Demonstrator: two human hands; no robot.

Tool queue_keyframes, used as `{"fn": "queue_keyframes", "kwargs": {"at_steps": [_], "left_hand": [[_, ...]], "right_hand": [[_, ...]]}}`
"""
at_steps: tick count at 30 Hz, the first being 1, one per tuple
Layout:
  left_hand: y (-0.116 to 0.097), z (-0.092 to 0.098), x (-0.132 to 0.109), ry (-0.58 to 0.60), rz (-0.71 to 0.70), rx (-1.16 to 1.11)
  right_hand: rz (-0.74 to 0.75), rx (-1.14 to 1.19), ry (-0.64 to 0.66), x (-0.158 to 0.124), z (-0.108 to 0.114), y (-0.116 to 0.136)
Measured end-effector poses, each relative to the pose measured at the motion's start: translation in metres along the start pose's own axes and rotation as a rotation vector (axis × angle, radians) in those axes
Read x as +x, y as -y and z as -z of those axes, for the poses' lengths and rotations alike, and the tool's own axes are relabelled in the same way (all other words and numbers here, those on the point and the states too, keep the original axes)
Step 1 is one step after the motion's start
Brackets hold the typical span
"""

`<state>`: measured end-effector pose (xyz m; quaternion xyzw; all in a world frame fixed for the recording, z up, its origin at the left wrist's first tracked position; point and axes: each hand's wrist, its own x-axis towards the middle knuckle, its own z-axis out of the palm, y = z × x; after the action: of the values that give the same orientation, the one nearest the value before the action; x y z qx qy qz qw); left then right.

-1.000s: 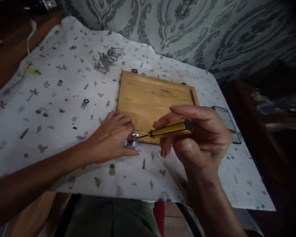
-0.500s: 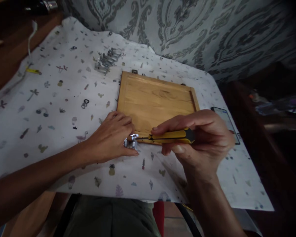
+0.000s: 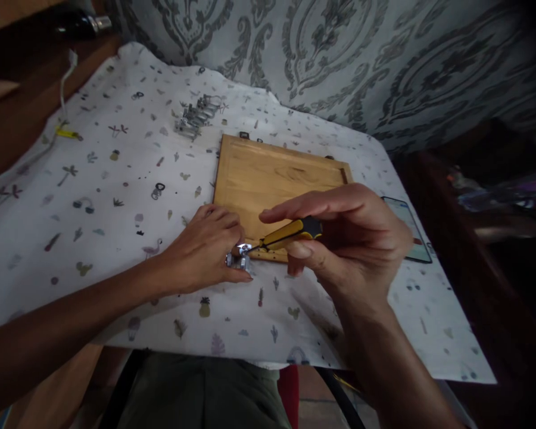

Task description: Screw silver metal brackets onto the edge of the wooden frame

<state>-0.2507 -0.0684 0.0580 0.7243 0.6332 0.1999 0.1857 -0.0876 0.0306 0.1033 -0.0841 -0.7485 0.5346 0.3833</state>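
Left hand (image 3: 205,250) clasps a metal hinge (image 3: 243,261) at the wooden panel's (image 3: 277,185) near-left corner; right hand (image 3: 357,238) loosely grips a yellow-black screwdriver (image 3: 290,233), index finger lifted off the handle, tip at the hinge. Panel lies flat on the patterned surface (image 3: 102,250). Phone (image 3: 406,223) right of it, partly behind right hand. Clustered metal pieces (image 3: 199,117) farther back, left; patterned wall (image 3: 330,65) behind.

No legible text anywhere; phone screen (image 3: 414,226) unreadable
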Motion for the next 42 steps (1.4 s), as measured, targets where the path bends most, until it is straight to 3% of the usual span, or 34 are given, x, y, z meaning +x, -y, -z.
{"fn": "queue_keyframes", "kwargs": {"at_steps": [8,15,23,28,35,42], "left_hand": [[-0.0006,0.0005,0.0003,0.003,0.005,-0.008],[0.0024,-0.0026,0.0,-0.019,0.0,0.018],[0.0031,-0.0045,0.0001,-0.027,-0.009,0.056],[0.0025,-0.0028,-0.0007,-0.045,-0.024,0.009],[0.0021,-0.0031,0.0004,-0.014,-0.004,0.013],[0.004,-0.0056,-0.0006,-0.044,-0.015,0.044]], "right_hand": [[-0.095,0.035,0.025,-0.0049,0.001,0.0018],[0.053,0.054,0.021,-0.003,0.0044,-0.0015],[0.005,0.135,0.0,-0.0055,0.0048,-0.0032],[-0.081,0.063,0.062,-0.0072,0.0083,0.0014],[-0.006,0.082,0.019,-0.0071,0.0046,-0.0013],[-0.038,0.102,0.024,-0.0068,0.0048,-0.0016]]}}
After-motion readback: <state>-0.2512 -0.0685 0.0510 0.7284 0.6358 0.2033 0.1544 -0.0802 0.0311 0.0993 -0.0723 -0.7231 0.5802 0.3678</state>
